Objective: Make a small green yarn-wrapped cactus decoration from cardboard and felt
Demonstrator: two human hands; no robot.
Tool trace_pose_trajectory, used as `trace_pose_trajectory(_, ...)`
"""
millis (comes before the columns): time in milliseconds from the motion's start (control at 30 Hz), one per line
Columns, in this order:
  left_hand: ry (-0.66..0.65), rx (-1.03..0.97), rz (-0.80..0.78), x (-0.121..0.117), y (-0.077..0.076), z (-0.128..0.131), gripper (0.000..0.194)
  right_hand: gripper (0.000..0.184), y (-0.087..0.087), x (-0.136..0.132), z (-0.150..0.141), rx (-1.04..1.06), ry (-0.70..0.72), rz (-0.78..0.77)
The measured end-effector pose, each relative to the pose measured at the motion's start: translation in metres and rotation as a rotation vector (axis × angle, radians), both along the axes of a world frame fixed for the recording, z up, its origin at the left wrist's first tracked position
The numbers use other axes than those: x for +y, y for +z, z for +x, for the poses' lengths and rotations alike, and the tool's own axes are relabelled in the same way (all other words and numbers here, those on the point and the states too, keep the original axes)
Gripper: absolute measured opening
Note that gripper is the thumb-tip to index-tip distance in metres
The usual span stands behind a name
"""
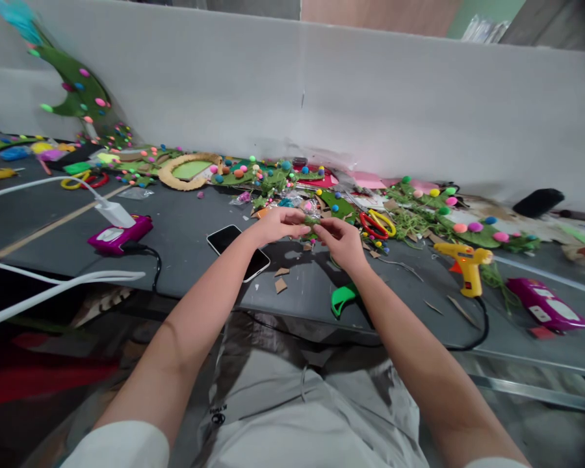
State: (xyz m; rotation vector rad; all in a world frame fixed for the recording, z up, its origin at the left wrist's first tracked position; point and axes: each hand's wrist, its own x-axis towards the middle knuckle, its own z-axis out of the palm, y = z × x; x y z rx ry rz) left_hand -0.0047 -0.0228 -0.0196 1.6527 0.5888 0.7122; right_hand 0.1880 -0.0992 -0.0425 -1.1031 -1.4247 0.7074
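My left hand (pixel 281 225) and my right hand (pixel 342 243) meet above the middle of the table, thumbs and fingers pinched together. Between their fingertips is a small fuzzy green piece (pixel 312 222), perhaps yarn or felt; the fingers cover part of it. A phone (pixel 227 239) lies partly under my left forearm. Just right of my right hand are scissors with red and yellow handles (pixel 377 224). A bright green curved object (pixel 342 300) lies below my right wrist, partly hidden by the forearm. Small cardboard scraps (pixel 281 285) lie in front of my hands.
A yellow glue gun (pixel 465 265) stands at the right, beside a purple power strip (pixel 548 304). Another purple strip (pixel 119 235) with a white plug is at left. A tan ring (pixel 168 177), pompoms and green yarn (pixel 412 218) line the white partition (pixel 394 104).
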Motion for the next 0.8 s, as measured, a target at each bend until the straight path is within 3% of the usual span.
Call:
trace_pose_trajectory(200, 0.007, 0.045, 0.016, -0.002, 0.0015, -0.0003, 0.032, 0.037, 0.0038, -0.0019, 0.0001, 0.051, -0.008, -0.002)
trace_pose_trajectory(467, -0.023, 0.124, 0.133, -0.0022, 0.0012, 0.0007, 0.027, 0.029, 0.0007, 0.0014, 0.0053, -0.103, -0.054, 0.023)
trace_pose_trajectory(700, -0.011, 0.207, 0.151, -0.0044, 0.0042, 0.0012, 0.031, 0.026, -0.0021, 0.0015, 0.0026, -0.509, -0.179, -0.047)
trace_pose_trajectory(800, 0.0, 0.232, 0.146, -0.005, 0.0042, 0.0028, 0.033, 0.022, -0.0009, -0.0001, 0.0012, -0.572, -0.213, -0.091)
